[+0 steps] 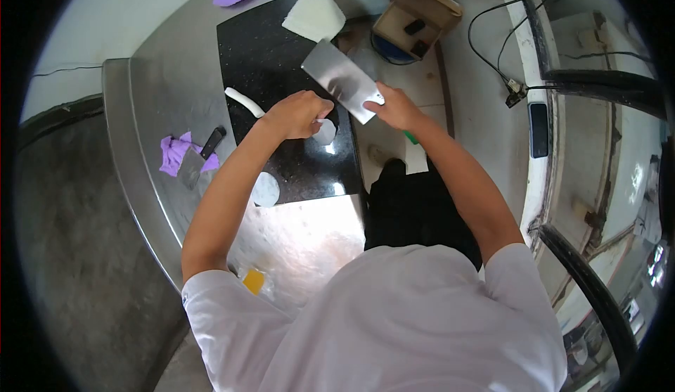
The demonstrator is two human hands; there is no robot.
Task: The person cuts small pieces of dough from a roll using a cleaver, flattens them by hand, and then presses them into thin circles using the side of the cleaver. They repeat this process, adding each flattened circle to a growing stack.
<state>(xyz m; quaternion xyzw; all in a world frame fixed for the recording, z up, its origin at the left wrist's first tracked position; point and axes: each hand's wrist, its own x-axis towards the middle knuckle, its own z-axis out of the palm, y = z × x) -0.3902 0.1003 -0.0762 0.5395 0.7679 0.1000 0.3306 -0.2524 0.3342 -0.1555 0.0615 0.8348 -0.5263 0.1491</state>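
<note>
Black slab [274, 61] on a steel counter [172, 75] spans the upper middle of the frame. Near its right edge, the right hand [395, 108] grips a broad metal blade [342, 81]; the left hand [301, 114] is curled, its hold unclear, beside a pale lump [325, 133]. Outward lie a curved white rod [242, 100], a whitish disc [266, 189] below, and purple cloth [171, 156] at left.

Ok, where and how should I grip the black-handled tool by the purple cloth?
Probably by its black handle, coming from the black slab side: the handle's free end points that way, while the grey blade lies at the opposite end.
</note>
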